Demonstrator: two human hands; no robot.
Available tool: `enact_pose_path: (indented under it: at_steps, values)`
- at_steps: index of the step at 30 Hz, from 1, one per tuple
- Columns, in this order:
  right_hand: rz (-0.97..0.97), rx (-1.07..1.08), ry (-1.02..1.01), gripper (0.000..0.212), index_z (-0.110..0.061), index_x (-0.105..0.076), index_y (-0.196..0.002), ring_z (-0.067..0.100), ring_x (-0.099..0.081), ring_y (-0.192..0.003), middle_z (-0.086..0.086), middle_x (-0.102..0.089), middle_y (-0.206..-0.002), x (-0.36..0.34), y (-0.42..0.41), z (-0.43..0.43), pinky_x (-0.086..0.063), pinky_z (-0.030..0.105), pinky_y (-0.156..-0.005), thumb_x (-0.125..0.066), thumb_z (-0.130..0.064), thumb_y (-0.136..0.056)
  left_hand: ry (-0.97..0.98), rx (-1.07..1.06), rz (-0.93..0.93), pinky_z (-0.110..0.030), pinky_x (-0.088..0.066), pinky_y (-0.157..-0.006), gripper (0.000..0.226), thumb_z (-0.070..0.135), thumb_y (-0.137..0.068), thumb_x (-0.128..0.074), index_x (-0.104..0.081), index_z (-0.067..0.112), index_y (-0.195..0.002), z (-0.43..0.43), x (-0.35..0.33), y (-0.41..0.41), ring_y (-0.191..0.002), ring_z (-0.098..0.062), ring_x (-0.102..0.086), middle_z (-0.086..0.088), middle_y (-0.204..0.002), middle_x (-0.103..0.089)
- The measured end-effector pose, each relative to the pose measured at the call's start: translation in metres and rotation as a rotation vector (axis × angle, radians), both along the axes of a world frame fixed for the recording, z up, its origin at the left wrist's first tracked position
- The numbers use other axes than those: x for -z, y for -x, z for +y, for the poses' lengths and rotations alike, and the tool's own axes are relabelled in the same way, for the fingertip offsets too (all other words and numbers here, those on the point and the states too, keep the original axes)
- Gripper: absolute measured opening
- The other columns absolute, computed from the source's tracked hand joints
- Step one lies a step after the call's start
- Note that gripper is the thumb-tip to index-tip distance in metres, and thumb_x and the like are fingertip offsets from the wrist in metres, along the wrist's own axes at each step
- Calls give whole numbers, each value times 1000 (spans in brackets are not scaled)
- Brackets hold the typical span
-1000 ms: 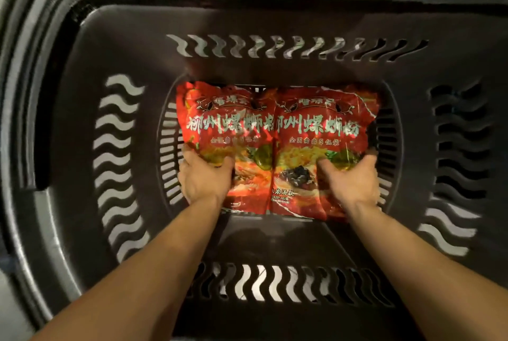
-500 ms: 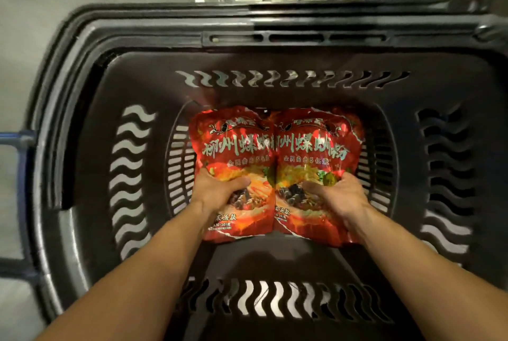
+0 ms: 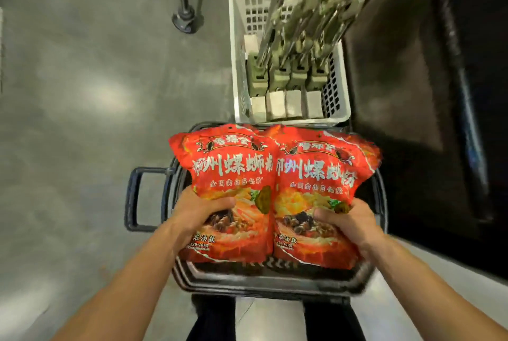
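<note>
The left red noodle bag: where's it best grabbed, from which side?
Grip the left red bag by its lower outer edge, coming from the near left, as the left hand does: it is soft, and the right bag blocks its inner edge.

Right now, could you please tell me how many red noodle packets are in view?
2: left packet in the left hand, right packet in the right hand; others may hide behind.

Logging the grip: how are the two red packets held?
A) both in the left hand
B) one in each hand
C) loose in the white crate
B: the left hand grips the left red packet and the right hand grips the right red packet, over the dark basket.
</note>
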State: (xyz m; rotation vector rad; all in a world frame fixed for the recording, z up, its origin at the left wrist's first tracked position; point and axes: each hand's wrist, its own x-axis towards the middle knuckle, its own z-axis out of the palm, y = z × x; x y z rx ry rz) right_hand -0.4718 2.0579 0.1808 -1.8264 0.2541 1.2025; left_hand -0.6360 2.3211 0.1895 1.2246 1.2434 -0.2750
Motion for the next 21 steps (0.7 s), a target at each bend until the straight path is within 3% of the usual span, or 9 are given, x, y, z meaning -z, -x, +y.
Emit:
enact_pose_path:
  at_steps: [3,6,8,9,11,13,17,21]
  values:
    - [-32,7,-71,67,-19,-73,-106,25,-74,-92,4,-77,-99,-81,-9,10,-55,50,-91,-98,-36,-46,-80,-19,-73,-33,-56,-78,51,14,-57,-96,-69,24,-99,12,-80,-5,-82,-16,-72,5,-88,-77]
    - [-142,46,-107,72,7,-68,-93,34,-67,-80,35,-67,-96,-169,-18,20,-54,61,-85,-97,-38,-45,-127,-21,-158,-28,-55,-71,42,9,-63,-93,-68,21,-94,24,-160,-15,-77,-16,-72,7,-80,-76]
    - [-212,69,-157,64,16,-62,-91,42,-63,-73,44,-60,-97,-227,-25,28,-55,57,-80,-95,-28,-57,-136,-18,-212,-22,-54,-53,26,0,-72,-86,-68,15,-83,32,-217,-24,-58,-10,-67,3,-67,-73]
    - [-258,79,-167,46,14,-65,-90,46,-65,-74,38,-66,-93,-257,-29,31,-57,54,-80,-90,-16,-66,-142,-5,-245,-20,-52,-49,24,-2,-72,-84,-68,13,-82,36,-243,-30,-52,-8,-65,-2,-68,-73]
    - [-371,121,-182,17,-2,-72,-87,27,-73,-75,10,-76,-80,-319,-35,36,-59,34,-69,-82,0,-74,-161,31,-335,-19,-53,-52,24,-2,-72,-84,-70,13,-84,44,-296,-42,-54,-7,-66,2,-70,-74]
    - [-470,165,-254,23,-14,-71,-87,9,-70,-65,-2,-75,-76,-377,-38,38,-55,24,-61,-80,3,-74,-191,55,-442,-22,-52,-60,27,1,-72,-85,-70,16,-88,52,-356,-53,-64,-10,-67,11,-67,-74]
    - [-589,248,-304,48,-15,-72,-102,18,-74,-83,2,-78,-94,-473,-34,26,-56,32,-75,-90,-16,-58,-199,128,-609,-30,-53,-76,31,-1,-71,-84,-70,16,-92,56,-459,-64,-82,-24,-70,6,-77,-77]
    - [-715,365,-339,31,-14,-72,-96,16,-74,-75,6,-78,-91,-556,-22,-8,-57,27,-65,-85,-2,-70,-167,240,-760,-38,-54,-87,54,6,-53,-95,-70,18,-100,42,-541,-77,-86,-23,-73,-4,-95,-78]
